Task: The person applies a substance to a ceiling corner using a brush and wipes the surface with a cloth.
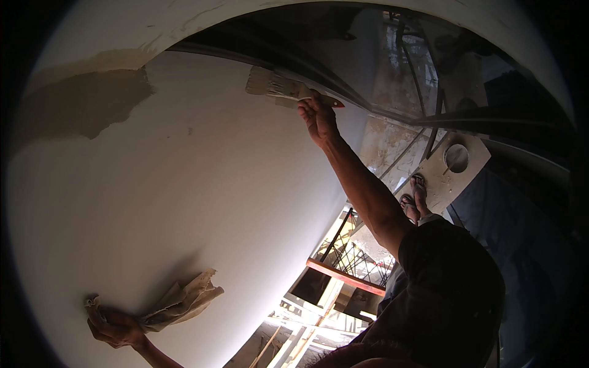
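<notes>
My right hand [320,118] reaches up, its fingers closed round the handle of a wide flat paintbrush [276,84]. The pale, coated-looking bristles lie along the white wall [202,165], close below the dark window frame [300,73]. At the lower left, my left hand [116,328] is closed on a crumpled tan sheet [184,300]. I cannot tell whether the sheet is paper or cloth. It is at the wall and casts a shadow there. A darker brown patch [92,101] with a ragged edge marks the wall at the upper left.
A round container [456,158] with a stick-like thing in it sits on a pale board [432,181]. My sandalled feet [414,199] stand on that board. An orange-red bar [346,277] crosses below, with dark rods and planks further down. Dark reflective glass [343,37] borders the wall.
</notes>
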`<state>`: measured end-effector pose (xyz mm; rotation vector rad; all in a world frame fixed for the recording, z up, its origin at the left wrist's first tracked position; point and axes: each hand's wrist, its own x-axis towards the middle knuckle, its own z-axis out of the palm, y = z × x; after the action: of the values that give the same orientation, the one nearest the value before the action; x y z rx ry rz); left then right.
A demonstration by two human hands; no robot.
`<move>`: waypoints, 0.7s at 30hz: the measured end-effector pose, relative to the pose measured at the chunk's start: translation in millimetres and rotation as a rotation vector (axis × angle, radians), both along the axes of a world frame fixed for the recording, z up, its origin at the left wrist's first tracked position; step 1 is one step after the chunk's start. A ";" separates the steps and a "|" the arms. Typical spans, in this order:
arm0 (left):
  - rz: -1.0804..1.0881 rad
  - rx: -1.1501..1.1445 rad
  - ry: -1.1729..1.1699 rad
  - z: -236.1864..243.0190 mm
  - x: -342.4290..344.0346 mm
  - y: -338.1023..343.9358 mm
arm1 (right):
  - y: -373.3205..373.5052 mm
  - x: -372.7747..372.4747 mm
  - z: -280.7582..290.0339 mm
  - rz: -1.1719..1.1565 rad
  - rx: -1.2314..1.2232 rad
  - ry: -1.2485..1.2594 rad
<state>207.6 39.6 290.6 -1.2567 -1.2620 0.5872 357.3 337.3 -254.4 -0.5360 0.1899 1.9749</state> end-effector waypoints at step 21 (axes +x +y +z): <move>0.001 0.067 -0.113 -0.1 -12.2 -16.9 | -5.6 22.6 98.0 -0.042 0.346 -0.445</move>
<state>195.4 22.7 290.5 -1.2475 -1.3647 0.4760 379.9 331.7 -156.4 -0.7161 -0.4070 1.7467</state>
